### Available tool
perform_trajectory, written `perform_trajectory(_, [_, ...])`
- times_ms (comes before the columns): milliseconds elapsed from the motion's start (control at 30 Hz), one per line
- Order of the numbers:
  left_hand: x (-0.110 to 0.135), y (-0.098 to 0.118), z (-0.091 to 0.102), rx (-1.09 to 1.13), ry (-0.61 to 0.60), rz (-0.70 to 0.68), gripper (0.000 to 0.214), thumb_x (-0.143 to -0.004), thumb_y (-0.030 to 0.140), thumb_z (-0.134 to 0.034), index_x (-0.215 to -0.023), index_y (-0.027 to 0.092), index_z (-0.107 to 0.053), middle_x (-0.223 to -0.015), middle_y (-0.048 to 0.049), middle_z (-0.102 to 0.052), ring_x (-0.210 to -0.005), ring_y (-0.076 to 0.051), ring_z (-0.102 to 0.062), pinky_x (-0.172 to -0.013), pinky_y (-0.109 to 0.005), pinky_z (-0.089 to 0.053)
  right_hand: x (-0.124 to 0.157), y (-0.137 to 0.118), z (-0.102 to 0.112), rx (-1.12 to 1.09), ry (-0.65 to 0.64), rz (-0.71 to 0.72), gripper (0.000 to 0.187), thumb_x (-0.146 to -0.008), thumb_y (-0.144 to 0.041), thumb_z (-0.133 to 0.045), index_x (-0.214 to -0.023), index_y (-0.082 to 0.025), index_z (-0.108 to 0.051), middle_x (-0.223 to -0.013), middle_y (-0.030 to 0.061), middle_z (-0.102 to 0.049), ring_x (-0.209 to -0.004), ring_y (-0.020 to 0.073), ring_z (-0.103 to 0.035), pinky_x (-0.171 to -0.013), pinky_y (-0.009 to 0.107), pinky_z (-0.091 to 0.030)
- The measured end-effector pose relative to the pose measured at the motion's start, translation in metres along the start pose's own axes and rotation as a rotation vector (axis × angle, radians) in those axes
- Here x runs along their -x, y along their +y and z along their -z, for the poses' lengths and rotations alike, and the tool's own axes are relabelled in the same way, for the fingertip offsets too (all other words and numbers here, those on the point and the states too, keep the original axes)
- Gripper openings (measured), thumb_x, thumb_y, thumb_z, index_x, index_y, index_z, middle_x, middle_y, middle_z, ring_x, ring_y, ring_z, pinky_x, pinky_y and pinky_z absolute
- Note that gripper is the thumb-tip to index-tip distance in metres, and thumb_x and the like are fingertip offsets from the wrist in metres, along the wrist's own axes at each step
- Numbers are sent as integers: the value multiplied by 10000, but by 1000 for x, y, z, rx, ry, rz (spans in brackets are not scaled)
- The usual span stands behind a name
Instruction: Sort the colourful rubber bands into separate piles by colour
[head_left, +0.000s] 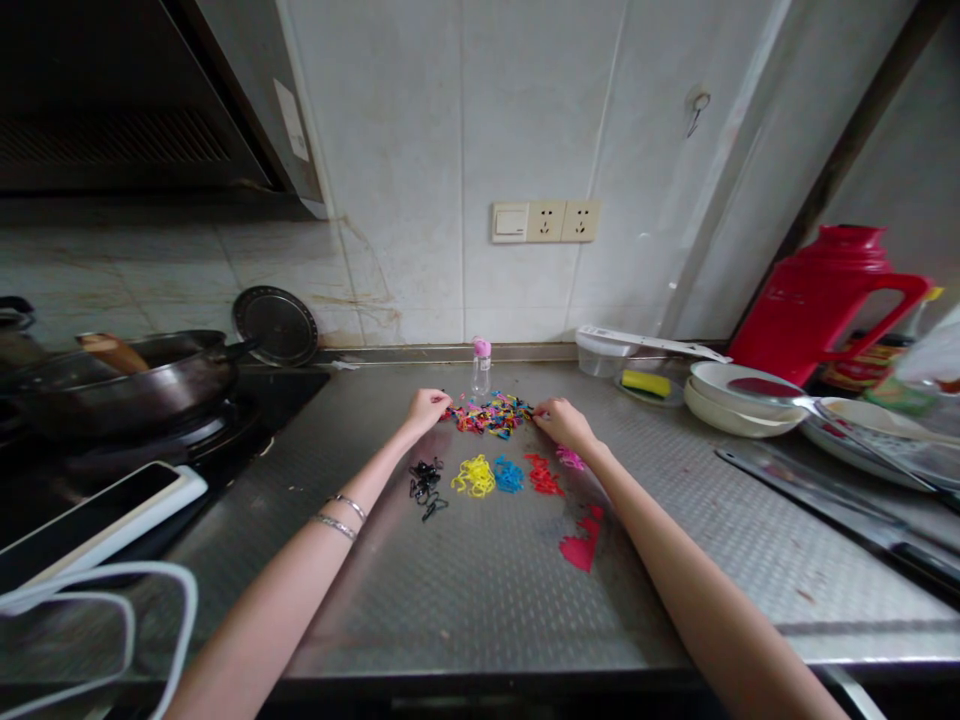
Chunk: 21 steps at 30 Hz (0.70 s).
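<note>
A mixed heap of small coloured rubber bands (491, 414) lies on the steel counter (480, 570). My left hand (426, 408) rests at the heap's left edge, fingers curled in a pinch. At the heap's right edge my right hand (562, 422) is pinched too. What either hand holds is too small to make out. Nearer me lie sorted piles: black (425, 484), yellow (473, 476), blue (509, 475), red (543, 474) and pink (570, 458). A small clear bottle with a pink cap (481, 366) stands behind the heap.
A dark wok (127, 385) sits on the stove at the left, with a phone (97, 520) near it. At the right are white bowls (739, 398), a yellow sponge (646, 383), a red thermos jug (825, 295) and a long knife (832, 510).
</note>
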<state>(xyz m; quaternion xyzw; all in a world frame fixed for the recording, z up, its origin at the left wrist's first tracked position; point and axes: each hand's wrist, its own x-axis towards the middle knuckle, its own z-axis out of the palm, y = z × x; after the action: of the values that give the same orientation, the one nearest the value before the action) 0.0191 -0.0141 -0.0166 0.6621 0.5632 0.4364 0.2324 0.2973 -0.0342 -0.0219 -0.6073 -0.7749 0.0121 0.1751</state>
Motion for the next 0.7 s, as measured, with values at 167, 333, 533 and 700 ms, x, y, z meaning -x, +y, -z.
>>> perform_trajectory(167, [0, -9, 9, 51, 30, 72, 200, -659, 244, -555, -720, 98, -677, -543, -31, -600, -510, -111, -515, -511, -212, -362, 0, -2, 1, -27, 36, 13, 240, -775, -278, -480, -923, -222, -660, -952, 53, -649, -957, 179, -542, -800, 228, -391])
perform_trajectory(333, [5, -15, 15, 54, 39, 63, 209, -667, 291, -564, -664, 113, -673, -511, -15, -576, -501, -103, -491, -526, -215, -348, -2, 0, 1, -85, 64, -29, 252, -772, -307, -478, -911, -213, -667, -931, 60, -660, -877, 173, -582, -734, 222, -409])
perform_trajectory(533, [11, -15, 23, 72, 52, 82, 230, -666, 316, -573, -707, 117, -681, -513, -16, -574, -492, -98, -473, -503, -210, -325, -1, 2, 4, -160, 53, -60, 253, -773, -307, -479, -887, -196, -676, -882, 61, -677, -815, 159, -605, -700, 203, -417])
perform_trajectory(700, [12, -11, 25, 86, 42, 91, 238, -668, 320, -567, -716, 117, -681, -498, -7, -559, -462, -86, -439, -489, -211, -309, 0, 2, 1, -190, 67, -75, 243, -762, -300, -483, -859, -192, -679, -853, 60, -680, -782, 160, -609, -680, 206, -422])
